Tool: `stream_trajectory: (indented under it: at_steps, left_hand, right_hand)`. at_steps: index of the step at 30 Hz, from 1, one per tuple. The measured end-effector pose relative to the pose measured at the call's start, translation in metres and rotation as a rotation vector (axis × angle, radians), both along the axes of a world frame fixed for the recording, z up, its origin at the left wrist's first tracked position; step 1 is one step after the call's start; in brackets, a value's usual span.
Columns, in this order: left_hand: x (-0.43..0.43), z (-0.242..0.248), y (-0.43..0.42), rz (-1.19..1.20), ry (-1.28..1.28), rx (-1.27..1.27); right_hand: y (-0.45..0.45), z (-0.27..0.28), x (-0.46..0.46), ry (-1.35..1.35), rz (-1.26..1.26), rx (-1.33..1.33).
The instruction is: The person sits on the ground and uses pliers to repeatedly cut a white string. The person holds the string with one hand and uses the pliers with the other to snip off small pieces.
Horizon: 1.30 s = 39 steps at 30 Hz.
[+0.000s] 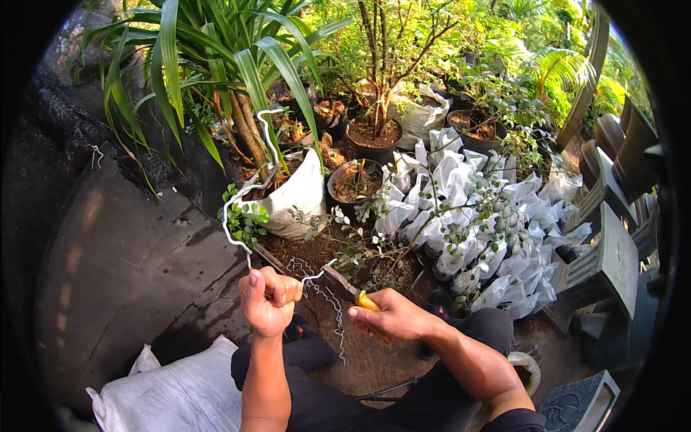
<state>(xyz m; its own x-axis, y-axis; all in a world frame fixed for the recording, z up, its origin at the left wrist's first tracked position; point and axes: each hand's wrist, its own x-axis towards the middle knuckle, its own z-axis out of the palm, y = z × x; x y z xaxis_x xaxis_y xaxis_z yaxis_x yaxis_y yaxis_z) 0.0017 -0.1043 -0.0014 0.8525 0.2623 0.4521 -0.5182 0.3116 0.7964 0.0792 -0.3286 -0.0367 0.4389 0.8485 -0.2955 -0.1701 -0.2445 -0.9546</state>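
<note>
My left hand (270, 299) is closed around a bent white wire (231, 235). One long wavy length of it rises above the fist, and a short end sticks out to the right. My right hand (391, 316) grips pliers (345, 286) by their yellow handles. The metal jaws are at the short wire end; whether they clamp it cannot be told. More crinkled wire (339, 318) lies on the ground below and between my hands.
A white sack planter (291, 208) with a long-leaved plant stands ahead. Black pots (353, 186) and many white plastic bags (486, 227) are at the right. A thin-branched shrub reaches over them. A full white sack (173, 391) lies lower left, dark planters (610, 264) far right.
</note>
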Motion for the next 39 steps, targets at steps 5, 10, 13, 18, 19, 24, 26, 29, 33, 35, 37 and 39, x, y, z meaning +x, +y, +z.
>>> stream_trajectory:
  at_steps: [5, 10, 13, 18, 19, 24, 26, 29, 33, 35, 37, 39]
  left_hand:
    - [0.000, 0.001, -0.007, 0.104, 0.122, 0.009]
    - [-0.006, 0.007, -0.006, 0.071, 0.100, 0.020]
    - [-0.006, 0.008, -0.004, 0.099, 0.074, -0.083]
    - [0.014, -0.008, -0.007, 0.268, 0.066, -0.469]
    - [0.017, -0.011, -0.008, 0.294, 0.069, -0.547]
    - [0.020, -0.015, -0.008, 0.315, 0.064, -0.717]
    - [0.019, -0.013, -0.009, 0.270, 0.053, -0.726]
    - [0.019, -0.011, -0.013, 0.235, 0.040, -0.730]
    - [0.019, -0.010, -0.013, 0.239, 0.041, -0.769]
    - [0.019, -0.011, -0.012, 0.249, 0.074, -0.805]
    - [0.019, -0.012, -0.011, 0.253, 0.088, -0.842]
    - [0.019, -0.012, -0.010, 0.256, 0.091, -0.886]
  right_hand:
    - [0.004, 0.000, -0.004, -0.424, -0.077, -0.062]
    - [0.005, -0.003, 0.000, -0.428, -0.084, -0.026]
    - [0.003, -0.005, 0.001, -0.376, -0.096, -0.036]
    - [0.003, -0.009, -0.009, -0.582, -0.127, 0.058]
    - [0.006, -0.010, -0.013, -0.642, -0.137, 0.109]
    - [0.015, -0.013, -0.020, -0.701, -0.219, 0.007]
    - [0.016, -0.012, -0.019, -0.689, -0.240, -0.017]
    - [0.015, -0.009, -0.017, -0.677, -0.255, -0.035]
    - [0.014, -0.008, -0.018, -0.702, -0.247, -0.068]
    - [0.015, -0.008, -0.019, -0.745, -0.258, -0.065]
    - [0.015, -0.009, -0.020, -0.797, -0.273, -0.084]
    - [0.015, -0.008, -0.021, -0.816, -0.294, -0.065]
